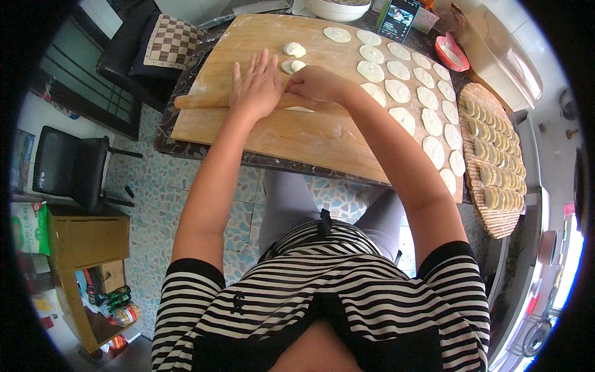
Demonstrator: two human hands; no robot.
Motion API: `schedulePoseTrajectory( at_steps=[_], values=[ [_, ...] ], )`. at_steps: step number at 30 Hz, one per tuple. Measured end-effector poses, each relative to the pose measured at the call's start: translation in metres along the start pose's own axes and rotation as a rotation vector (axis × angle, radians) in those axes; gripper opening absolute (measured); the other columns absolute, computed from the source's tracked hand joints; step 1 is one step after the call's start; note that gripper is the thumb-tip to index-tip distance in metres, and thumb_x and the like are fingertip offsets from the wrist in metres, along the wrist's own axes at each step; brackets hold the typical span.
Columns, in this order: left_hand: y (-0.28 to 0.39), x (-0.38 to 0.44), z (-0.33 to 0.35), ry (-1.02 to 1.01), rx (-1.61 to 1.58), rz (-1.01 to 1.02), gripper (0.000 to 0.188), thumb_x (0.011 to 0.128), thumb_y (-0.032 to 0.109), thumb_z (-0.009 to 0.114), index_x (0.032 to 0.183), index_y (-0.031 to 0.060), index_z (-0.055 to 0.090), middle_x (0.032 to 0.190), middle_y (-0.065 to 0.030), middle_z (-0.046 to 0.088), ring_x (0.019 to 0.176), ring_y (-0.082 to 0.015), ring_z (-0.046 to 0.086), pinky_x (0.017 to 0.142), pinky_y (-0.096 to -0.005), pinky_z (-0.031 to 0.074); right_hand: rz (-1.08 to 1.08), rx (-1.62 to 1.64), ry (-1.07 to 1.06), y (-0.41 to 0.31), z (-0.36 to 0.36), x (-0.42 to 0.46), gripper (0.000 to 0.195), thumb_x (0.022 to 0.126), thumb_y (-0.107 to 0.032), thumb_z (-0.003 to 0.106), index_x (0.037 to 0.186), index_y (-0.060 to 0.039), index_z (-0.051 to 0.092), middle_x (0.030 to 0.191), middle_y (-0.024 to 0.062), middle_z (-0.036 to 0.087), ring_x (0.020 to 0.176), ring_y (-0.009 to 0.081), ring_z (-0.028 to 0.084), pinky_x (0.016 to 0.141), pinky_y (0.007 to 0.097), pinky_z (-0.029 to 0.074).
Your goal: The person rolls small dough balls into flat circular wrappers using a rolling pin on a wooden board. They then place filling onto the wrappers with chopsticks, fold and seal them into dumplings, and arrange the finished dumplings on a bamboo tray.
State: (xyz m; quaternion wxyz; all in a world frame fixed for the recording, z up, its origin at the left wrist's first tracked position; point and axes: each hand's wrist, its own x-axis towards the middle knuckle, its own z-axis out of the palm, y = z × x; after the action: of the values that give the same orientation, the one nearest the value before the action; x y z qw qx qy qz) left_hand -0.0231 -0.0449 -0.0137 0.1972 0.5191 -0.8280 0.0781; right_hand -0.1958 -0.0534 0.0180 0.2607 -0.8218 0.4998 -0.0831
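A wooden rolling pin (204, 101) lies across a wooden board (260, 135) before me. My left hand (258, 86) rests on it, palm down with fingers spread. My right hand (318, 84) is bent over the pin to the right, its fingers curled; what they grip is hard to see. A piece of dough (301, 109) shows partly under the pin between my hands. Just beyond them lie small flattened dough pieces (294, 49), some overlapping. Many thin round dough wrappers (398, 90) are spread over the right part of the board.
On the right, a ridged oval tray (497, 218) holds rows of filled dumplings (497, 144). At the back stand a white bowl (339, 10), a propped phone (399, 21) and a red bowl (452, 53) with white powder. A black chair (69, 167) and a cardboard box (93, 237) are at left.
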Motion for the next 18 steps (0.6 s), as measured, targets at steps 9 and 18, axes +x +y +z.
schedulePoseTrajectory(
  at_steps=[9, 18],
  values=[
    [0.021, -0.083, -0.045, 0.007, -0.160, 0.084, 0.044, 0.092, 0.023, 0.039, 0.131, 0.0053, 0.044, 0.142, -0.0089, 0.036, 0.133, -0.0271, 0.031, 0.108, -0.0497, 0.018, 0.125, 0.322, 0.018, 0.013, -0.006, -0.034, 0.022, 0.081, -0.016, 0.060, 0.097, -0.0004, 0.061, 0.082, 0.0094, 0.063, 0.074, 0.0169, 0.061, 0.067, 0.0305, 0.048],
    [0.014, -0.027, -0.021, 0.076, 0.036, 0.020, 0.044, 0.091, 0.023, 0.040, 0.133, 0.0081, 0.043, 0.145, -0.0086, 0.032, 0.135, -0.0273, 0.027, 0.109, -0.0507, 0.015, 0.013, 0.096, 0.028, 0.016, 0.018, -0.007, 0.024, 0.079, -0.022, 0.061, 0.095, -0.0035, 0.063, 0.079, 0.0117, 0.063, 0.070, 0.0228, 0.062, 0.070, 0.0349, 0.048]
  ],
)
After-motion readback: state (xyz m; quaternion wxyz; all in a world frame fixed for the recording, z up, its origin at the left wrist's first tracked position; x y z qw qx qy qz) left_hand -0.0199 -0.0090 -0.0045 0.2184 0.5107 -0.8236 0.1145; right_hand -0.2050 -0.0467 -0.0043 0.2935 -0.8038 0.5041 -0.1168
